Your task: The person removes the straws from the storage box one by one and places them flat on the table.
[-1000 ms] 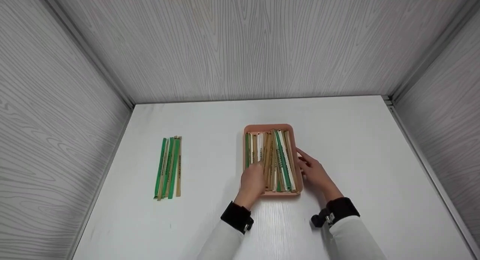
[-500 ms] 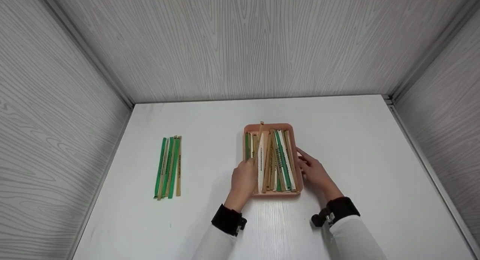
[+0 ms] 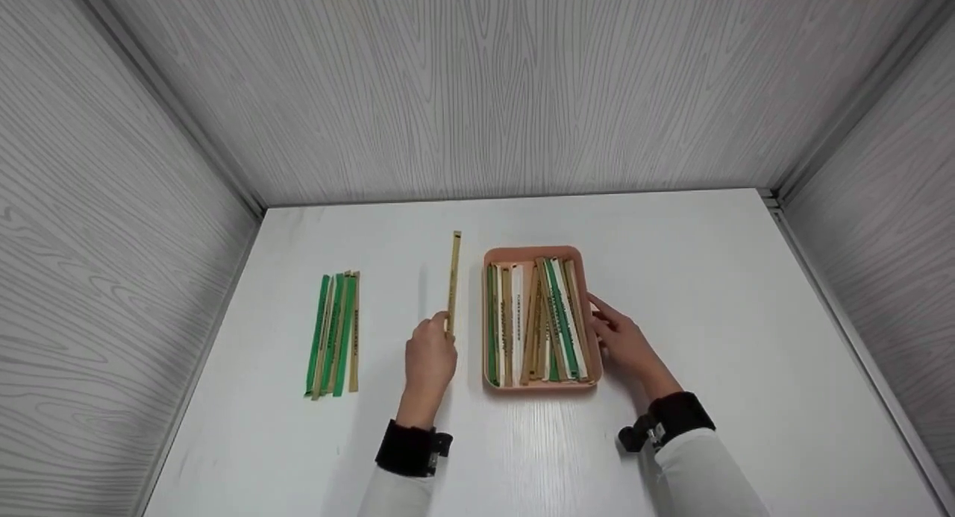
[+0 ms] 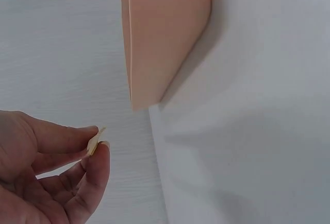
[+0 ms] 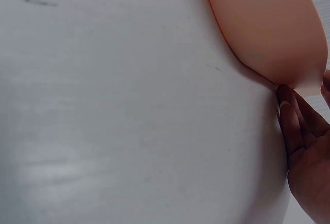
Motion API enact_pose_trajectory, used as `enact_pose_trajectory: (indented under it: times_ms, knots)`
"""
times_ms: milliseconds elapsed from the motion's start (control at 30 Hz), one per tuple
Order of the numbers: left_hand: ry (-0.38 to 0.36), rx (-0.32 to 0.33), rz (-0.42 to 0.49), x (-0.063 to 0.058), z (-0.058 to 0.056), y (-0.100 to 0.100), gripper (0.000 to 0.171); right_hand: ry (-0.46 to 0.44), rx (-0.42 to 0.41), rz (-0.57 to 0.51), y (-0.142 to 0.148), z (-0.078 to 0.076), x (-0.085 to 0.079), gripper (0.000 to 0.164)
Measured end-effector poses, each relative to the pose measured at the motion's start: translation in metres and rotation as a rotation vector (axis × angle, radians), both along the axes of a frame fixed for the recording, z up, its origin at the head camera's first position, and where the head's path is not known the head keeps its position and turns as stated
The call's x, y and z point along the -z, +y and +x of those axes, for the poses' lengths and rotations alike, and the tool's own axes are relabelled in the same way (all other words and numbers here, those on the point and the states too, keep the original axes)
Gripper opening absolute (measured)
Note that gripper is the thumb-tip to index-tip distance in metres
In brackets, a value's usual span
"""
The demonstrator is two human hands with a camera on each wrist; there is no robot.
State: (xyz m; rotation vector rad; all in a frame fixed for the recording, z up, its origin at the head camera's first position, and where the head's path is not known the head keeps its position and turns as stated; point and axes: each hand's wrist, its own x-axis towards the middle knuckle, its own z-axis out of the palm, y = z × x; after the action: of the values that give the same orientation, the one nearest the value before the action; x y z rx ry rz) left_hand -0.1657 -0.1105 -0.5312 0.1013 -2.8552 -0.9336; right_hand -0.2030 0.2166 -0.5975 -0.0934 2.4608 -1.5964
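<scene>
In the head view my left hand [image 3: 431, 353] pinches a long, slim tan paper-wrapped straw [image 3: 453, 271], which points away from me above the table. The left wrist view shows the flat wrapped end [image 4: 94, 142] between my thumb and finger. A pink tray [image 3: 532, 253] of wrapped straws in green, white and tan lies to the right of that hand, apart from it. My right hand [image 3: 627, 347] rests against the tray's right side. In the right wrist view its fingers [image 5: 291, 123] touch the tray low down, and part of the hand is cut off.
On the left of the white table [image 3: 246, 427], several green and tan wrapped straws [image 3: 333, 334] lie side by side. Grey wood-grain panels [image 3: 485, 92] stand behind the table and along both sides.
My left hand has drawn the tan wrapped straw up out of the tray and moved left with it, beyond the tray's edge. The right hand has stayed at the tray's side.
</scene>
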Motion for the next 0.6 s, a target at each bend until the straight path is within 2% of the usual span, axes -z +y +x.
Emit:
enact_pose_trajectory:
  times_ms: [233,367,600]
  knots:
    - [-0.049,-0.123,0.023,0.000,0.006,-0.047,0.033,-0.010,-0.001,0.000,-0.001,0.001,-0.001,0.051]
    - [-0.050,-0.186,0.008,0.000,0.009,-0.071,0.032,-0.012,0.001,0.012,-0.001,0.001,-0.001,0.051]
    - [-0.061,-0.268,0.045,0.002,0.016,-0.105,0.034,-0.004,0.008,0.022,-0.001,0.000,-0.001,0.050]
